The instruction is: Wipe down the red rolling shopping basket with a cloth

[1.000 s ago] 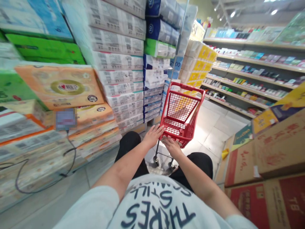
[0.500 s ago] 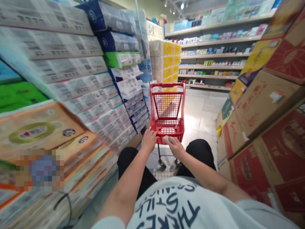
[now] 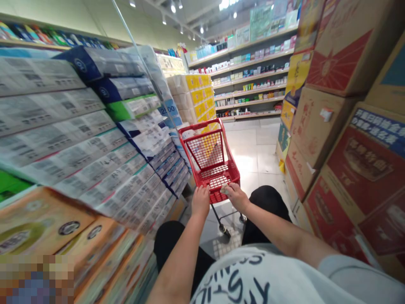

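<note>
In the centre of the frame stands a red shopping cart (image 3: 233, 172), tilted in view, its mesh basket facing the camera and its handle bar toward the upper side. The left hand (image 3: 200, 203) is at the basket's near edge, fingers lying against the rim; whether they are clamped on it, I cannot tell. Just right of it, the right hand (image 3: 238, 196) has its fingertips together on a small pale item (image 3: 224, 189) — too indistinct to name — beside the same edge. At least 2 wheels show under the cart, near the dark-trousered knees (image 3: 268, 202).

Grey-white wrapped packs (image 3: 47, 122) fill the left of the frame, orange packs (image 3: 34, 228) the lower left. Cardboard boxes (image 3: 319, 126) rise on the right — shelves (image 3: 249, 86) of small goods stand at upper centre-right.
</note>
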A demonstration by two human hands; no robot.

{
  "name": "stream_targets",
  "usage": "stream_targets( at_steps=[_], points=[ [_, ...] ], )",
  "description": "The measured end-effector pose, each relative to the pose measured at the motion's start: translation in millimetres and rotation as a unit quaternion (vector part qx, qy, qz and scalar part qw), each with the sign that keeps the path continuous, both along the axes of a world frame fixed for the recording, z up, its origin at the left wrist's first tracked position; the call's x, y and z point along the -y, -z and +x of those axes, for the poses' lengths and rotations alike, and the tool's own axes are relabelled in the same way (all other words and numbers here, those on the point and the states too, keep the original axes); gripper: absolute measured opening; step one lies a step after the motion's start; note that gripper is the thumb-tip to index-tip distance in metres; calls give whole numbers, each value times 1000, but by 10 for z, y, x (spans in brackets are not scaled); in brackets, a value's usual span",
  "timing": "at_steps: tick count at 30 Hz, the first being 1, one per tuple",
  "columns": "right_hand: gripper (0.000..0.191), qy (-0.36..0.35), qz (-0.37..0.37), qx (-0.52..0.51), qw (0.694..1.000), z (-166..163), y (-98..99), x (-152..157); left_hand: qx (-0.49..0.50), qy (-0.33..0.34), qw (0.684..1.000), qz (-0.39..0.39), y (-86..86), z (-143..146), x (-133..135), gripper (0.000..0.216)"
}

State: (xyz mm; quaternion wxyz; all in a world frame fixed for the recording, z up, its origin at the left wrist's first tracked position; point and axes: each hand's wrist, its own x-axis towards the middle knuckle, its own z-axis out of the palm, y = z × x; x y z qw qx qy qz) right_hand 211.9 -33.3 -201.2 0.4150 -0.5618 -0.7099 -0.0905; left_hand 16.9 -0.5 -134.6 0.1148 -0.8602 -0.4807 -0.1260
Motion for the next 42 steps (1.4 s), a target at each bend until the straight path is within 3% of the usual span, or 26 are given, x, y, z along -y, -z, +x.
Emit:
stream_targets(
  at_steps=[4,7,12,16,23,28,32,37,42],
  points=[
    [27,6,-47,-24,999,-144,62,32,-10,9,999,49,296,-62,193,62],
    [26,-29,-63,-34,997,-242,69,43,-27,-6,998,51,398,-89,294,67],
    [25,6,-117,-30,993,-378,117,41,-44,-12,998,40,360,-90,291,63],
    [28,-41,-66,9,997,-481,49,9,-47,-17,998,36,336,-94,272,63],
    [32,-51,-59,81,994,-391,-43,21,-16,15,999,42,309,-141,254,69],
    [30,-39,-141,123,982,-275,-47,79,-6,26,998,49,305,-192,250,73],
    [29,-57,-93,121,987,-296,-66,88,-7,26,998,50,313,-207,270,72],
    [25,-50,-121,131,983,-366,-84,64,-5,23,998,53,352,-214,287,70],
    [30,-81,-29,103,991,-413,-93,66,-9,18,997,71,418,-236,304,71]
  ],
)
